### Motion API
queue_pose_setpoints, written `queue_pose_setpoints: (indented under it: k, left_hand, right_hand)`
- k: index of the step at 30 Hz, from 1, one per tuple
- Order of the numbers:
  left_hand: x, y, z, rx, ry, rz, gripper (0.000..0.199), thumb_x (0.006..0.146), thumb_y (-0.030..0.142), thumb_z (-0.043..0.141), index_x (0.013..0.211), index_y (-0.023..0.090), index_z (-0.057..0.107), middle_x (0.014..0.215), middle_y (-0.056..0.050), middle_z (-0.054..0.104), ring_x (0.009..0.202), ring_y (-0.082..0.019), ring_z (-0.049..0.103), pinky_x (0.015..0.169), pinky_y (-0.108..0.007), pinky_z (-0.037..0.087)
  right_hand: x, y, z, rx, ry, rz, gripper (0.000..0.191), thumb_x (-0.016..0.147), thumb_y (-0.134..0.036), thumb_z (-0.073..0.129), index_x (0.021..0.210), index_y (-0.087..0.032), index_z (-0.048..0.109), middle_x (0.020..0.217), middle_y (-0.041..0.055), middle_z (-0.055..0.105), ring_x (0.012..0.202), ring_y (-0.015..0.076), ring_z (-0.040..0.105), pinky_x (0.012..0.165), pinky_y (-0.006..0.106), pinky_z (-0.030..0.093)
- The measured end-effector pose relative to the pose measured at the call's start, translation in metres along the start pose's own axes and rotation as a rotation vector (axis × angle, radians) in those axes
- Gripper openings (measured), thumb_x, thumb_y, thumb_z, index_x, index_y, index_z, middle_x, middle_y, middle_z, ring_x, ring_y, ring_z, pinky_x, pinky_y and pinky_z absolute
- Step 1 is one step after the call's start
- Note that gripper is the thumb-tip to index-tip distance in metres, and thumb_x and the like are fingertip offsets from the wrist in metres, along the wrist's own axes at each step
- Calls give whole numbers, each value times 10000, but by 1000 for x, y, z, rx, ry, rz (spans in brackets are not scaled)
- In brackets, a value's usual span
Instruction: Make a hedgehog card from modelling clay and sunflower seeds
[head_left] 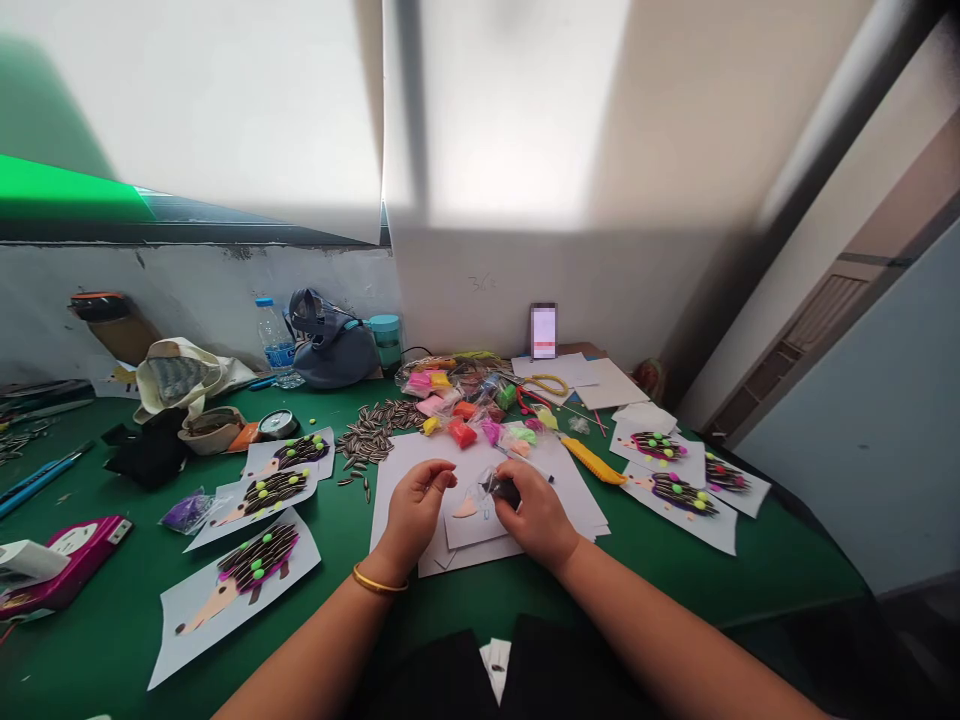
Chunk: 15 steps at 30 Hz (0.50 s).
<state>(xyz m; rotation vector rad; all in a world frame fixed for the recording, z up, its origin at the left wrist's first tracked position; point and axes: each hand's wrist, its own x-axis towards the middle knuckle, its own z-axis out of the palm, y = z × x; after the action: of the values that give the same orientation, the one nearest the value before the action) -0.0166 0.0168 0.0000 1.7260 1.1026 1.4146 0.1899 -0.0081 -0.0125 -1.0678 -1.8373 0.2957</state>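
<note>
My right hand grips a clear plastic bag with a dark, soft lump of modelling clay in it, just above the white paper. My left hand, with a gold bangle at the wrist, is closed in a pinch to the left of the bag; what sits between its fingertips, if anything, is too small to name. Between the hands lies a small white card bearing a peach pointed snout shape. Beneath it are larger white sheets. A pen rests on the paper beyond my right hand.
Bagged coloured clay and sunflower seeds lie beyond the hands. A yellow cutter is at the right. Hedgehog cards lie on both sides of the green table. Behind stand a bag, a bottle and a phone.
</note>
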Motion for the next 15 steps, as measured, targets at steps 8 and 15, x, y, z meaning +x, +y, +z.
queue_pose_setpoints:
  k: [8, 15]
  left_hand:
    - [1, 1, 3, -269, -38, -167, 316, 780, 386, 738, 1025, 192, 691, 950, -65, 749, 912, -223, 718, 881, -406, 576]
    - [2, 4, -1, -165, 14, -142, 242, 705, 369, 786, 823, 190, 675, 807, -11, 684, 755, -166, 651, 716, -292, 550]
  right_hand:
    - [2, -2, -3, 12, -6, -8, 273, 772, -91, 534, 1013, -218, 533, 966, 54, 587, 886, 212, 548, 803, 338, 465]
    - [3, -2, -4, 9, -13, 2, 268, 782, -92, 535, 1020, -216, 534, 976, 54, 587, 886, 209, 545, 800, 332, 459]
